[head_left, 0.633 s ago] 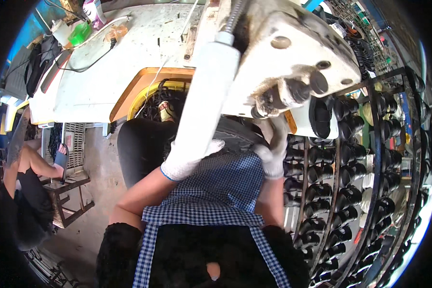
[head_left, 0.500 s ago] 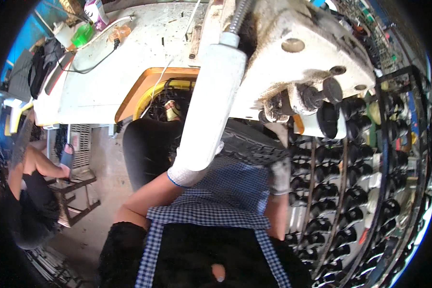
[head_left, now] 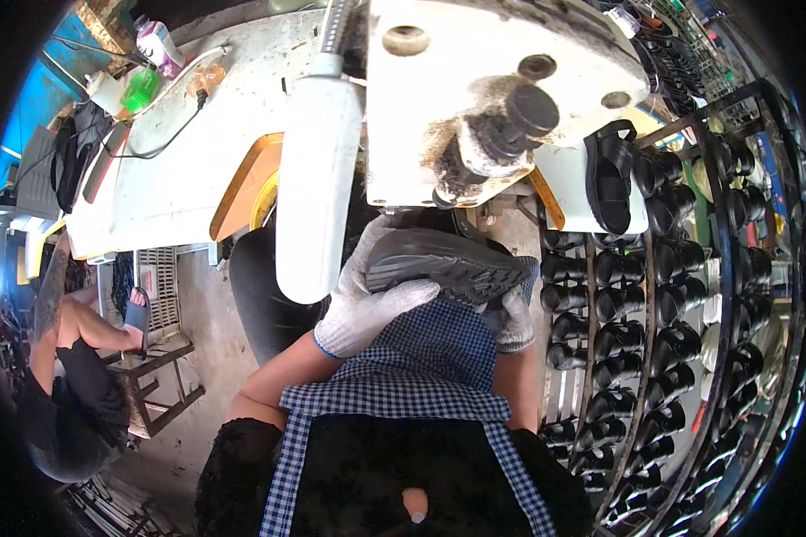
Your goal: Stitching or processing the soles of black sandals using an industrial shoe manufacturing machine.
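A black shoe point(head_left: 443, 261) is held between my gloved hands, its ridged sole turned toward me, just under the head of a white industrial sewing machine point(head_left: 475, 98). My left hand point(head_left: 360, 309) is closed around the shoe's left end, thumb lying along the edge of the sole. At the other end my right hand point(head_left: 513, 324) grips it, with most of its fingers hidden behind the shoe. The shoe's upper side is out of sight, beneath the machine. A long white machine housing point(head_left: 313, 197) hangs in front of my left wrist.
A black sandal point(head_left: 611, 183) lies on the table at the right. Beside it a metal rack point(head_left: 649, 340) holds rows of black shoes. Far left on the white table point(head_left: 175, 170) are a green container point(head_left: 141, 90) and a cable. Another person point(head_left: 76, 376) sits at left.
The view has shifted, so the machine appears farther left. My left hand, earlier mostly behind the white housing, now shows holding the shoe. The shoe stays in both hands.
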`<state>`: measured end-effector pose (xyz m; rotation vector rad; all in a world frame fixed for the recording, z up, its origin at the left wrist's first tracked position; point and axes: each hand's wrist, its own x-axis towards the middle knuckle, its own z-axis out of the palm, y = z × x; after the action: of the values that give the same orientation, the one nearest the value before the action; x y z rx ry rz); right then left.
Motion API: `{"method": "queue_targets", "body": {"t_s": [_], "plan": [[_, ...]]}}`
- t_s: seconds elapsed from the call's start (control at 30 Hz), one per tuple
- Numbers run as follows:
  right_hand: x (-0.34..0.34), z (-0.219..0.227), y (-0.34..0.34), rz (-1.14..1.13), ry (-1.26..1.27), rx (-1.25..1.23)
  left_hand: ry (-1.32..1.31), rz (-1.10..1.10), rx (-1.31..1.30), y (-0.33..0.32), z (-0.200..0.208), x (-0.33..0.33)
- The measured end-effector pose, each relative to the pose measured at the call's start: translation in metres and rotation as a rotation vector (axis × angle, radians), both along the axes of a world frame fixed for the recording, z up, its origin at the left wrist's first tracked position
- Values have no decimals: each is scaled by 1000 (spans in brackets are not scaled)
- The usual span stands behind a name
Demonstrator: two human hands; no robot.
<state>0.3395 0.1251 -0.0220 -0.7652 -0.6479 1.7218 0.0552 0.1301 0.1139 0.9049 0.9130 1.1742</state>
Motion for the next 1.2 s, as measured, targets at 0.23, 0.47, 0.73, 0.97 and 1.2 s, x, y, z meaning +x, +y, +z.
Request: {"method": "queue_targets", "body": {"t_s": [0.23, 0.47, 0.73, 0.97, 1.2], "plan": [[-11, 12, 14, 4, -51, 65, -54, 55, -28, 12, 7, -3], [15, 84, 13, -274, -253, 229, -393, 99, -113, 6, -10, -6], [27, 141, -5, -498, -283, 267, -421, -32, -167, 1, -31, -16], [45, 155, 65, -806, -1622, 944, -410, 5, -279, 3, -72, 1], [100, 97, 109, -712, -2044, 1029, -298, 41, -278, -6, -84, -3]]}}
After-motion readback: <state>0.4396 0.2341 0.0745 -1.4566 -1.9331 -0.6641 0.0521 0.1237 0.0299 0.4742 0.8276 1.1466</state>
